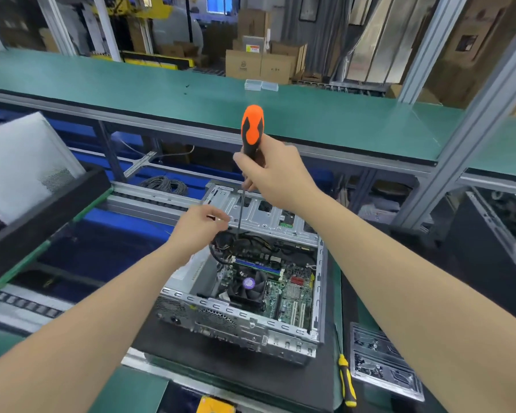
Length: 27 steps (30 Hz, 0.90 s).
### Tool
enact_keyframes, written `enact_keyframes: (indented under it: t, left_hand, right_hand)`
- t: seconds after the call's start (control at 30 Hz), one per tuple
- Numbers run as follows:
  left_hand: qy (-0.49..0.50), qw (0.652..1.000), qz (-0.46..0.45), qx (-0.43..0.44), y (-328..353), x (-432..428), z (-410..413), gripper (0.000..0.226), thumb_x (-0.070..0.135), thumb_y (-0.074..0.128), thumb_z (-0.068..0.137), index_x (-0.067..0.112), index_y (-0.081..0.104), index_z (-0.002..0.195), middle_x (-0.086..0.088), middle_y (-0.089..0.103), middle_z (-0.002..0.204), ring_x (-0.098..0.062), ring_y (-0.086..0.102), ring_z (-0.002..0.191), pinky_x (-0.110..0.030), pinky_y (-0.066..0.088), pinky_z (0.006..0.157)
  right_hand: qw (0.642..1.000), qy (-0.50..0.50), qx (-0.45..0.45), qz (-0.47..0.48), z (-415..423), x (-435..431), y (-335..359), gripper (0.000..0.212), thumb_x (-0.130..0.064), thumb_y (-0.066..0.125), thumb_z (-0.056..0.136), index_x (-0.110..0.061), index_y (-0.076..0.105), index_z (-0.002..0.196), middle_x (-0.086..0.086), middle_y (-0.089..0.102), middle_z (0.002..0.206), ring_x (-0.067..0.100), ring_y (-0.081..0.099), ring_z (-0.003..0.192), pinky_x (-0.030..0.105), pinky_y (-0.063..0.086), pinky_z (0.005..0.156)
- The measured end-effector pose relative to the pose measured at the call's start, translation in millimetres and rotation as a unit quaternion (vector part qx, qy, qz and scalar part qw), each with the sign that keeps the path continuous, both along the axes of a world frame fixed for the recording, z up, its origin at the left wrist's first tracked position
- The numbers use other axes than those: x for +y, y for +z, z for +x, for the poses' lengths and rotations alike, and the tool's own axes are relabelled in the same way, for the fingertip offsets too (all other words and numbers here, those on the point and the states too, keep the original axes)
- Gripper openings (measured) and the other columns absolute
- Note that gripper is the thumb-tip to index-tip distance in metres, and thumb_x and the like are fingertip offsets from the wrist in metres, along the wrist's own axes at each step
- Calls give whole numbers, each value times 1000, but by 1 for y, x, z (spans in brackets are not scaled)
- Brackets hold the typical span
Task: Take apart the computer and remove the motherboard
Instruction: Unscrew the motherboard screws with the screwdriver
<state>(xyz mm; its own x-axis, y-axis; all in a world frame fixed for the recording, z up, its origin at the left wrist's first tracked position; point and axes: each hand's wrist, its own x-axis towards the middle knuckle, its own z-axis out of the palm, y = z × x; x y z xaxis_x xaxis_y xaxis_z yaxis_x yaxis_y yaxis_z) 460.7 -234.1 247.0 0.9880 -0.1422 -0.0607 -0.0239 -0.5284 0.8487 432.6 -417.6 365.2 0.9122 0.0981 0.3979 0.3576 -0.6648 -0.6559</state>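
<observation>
An open metal computer case (239,323) lies on a black mat. Inside it the green motherboard (292,296) shows, with a black fan cooler (249,286) in its middle. My right hand (276,174) grips an orange-and-black screwdriver (251,126) by the lower handle. Its long shaft points down into a bundle of black cables (230,242) at the case's far left corner. My left hand (201,225) hovers by the shaft above the cables, fingers curled, pinching something small that I cannot make out.
A yellow-and-black screwdriver (346,380) lies on the mat to the case's right, beside a clear plastic tray (385,365). A green shelf (191,96) runs across behind. A grey panel (21,162) leans at the left. Another dark case (495,248) stands at the right.
</observation>
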Motion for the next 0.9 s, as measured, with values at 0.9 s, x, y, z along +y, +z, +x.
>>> enact_keyframes:
  t: [0.9]
  left_hand:
    - [-366,904,141,-170,-54,11,101,19,20,69,89,35,63,81,18,55,59,-7,48,55,-27,41,57]
  right_hand:
    - [989,-126,41,61,26,35,-79,21,-36,57,98,-16,58,92,0,69,67,17,73,57,49,61,66]
